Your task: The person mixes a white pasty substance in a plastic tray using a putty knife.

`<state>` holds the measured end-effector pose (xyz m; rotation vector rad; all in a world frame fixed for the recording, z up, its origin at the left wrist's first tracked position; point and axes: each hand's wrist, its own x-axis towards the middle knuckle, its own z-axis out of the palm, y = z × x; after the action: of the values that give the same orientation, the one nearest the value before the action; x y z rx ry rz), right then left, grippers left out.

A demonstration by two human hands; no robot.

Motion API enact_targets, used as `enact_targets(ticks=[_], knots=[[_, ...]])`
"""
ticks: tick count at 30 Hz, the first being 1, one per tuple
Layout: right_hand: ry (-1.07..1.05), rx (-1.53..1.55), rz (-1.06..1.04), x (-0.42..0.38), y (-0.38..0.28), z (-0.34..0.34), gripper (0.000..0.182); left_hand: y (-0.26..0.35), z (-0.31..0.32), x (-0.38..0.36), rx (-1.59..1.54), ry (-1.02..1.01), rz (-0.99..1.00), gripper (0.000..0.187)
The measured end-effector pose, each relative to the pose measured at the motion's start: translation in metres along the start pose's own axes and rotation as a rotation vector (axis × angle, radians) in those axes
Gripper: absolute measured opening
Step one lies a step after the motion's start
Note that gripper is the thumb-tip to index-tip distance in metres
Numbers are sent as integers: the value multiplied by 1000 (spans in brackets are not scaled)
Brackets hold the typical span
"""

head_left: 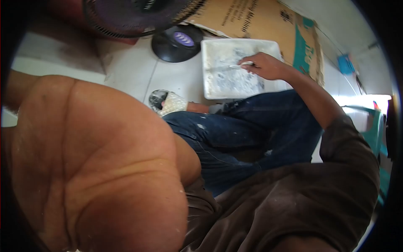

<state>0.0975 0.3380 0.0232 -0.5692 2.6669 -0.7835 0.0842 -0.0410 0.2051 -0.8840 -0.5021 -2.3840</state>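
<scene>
My right hand (265, 66) reaches over a white rectangular tray (205, 71) on the floor. Its fingers are closed on a slim white utensil (240, 65), perhaps a spoon; most of its handle is hidden in the grip. Patchy white residue, powder or paste, is smeared across the tray's bottom. Very close to the camera, my left hand (96, 164) fills the left side, palm toward me. Its fingers run out of sight at the left, so whether it holds anything does not show.
A black fan (142, 17) with a round base (176, 44) stands beyond the tray. Flattened printed cardboard (252, 19) lies behind it. Legs in blue jeans (252, 134) and a foot in a pale slipper (175, 103) are close by. At right is a green plastic chair (369, 126).
</scene>
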Motion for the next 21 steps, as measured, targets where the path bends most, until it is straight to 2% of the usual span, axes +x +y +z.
enact_targets(ticks=[2, 3, 5, 7, 8, 9, 12, 15, 17, 18, 20, 21], knots=[[48, 76, 129, 1, -8, -7, 33, 6, 0, -2, 36, 11, 40, 90], [112, 50, 72, -2, -1, -6, 33, 1, 4, -12, 25, 36, 8, 90], [125, -37, 116, -5, -20, -11, 34, -7, 9, -21, 22, 74, -43, 91], [84, -99, -4, -1, 17, 17, 34, -12, 13, -22, 22, 76, -27, 92], [-65, -115, 93, -1, 12, 15, 33, -13, 14, -19, 24, 74, -8, 92], [-8, -109, -17, -1, 16, 20, 32, -13, 15, -19, 22, 76, 7, 93], [22, -57, 48, 7, -2, 3, 32, -15, 18, -22, 40, 104, 38, 94], [66, -33, 176, 1, -9, -2, 32, -37, 24, -36, -8, 152, -40, 96], [179, -129, -29, 1, 11, 11, 32, -51, 33, -47, -46, 176, -79, 97], [189, -142, -11, -7, 17, 8, 32, -58, 37, -51, -67, 185, -82, 97], [29, -120, 40, -4, 9, 7, 32, -61, 30, -48, -57, 197, -62, 98], [28, -122, 22, -1, 4, 3, 32, -52, 40, -45, -45, 201, -44, 98]])
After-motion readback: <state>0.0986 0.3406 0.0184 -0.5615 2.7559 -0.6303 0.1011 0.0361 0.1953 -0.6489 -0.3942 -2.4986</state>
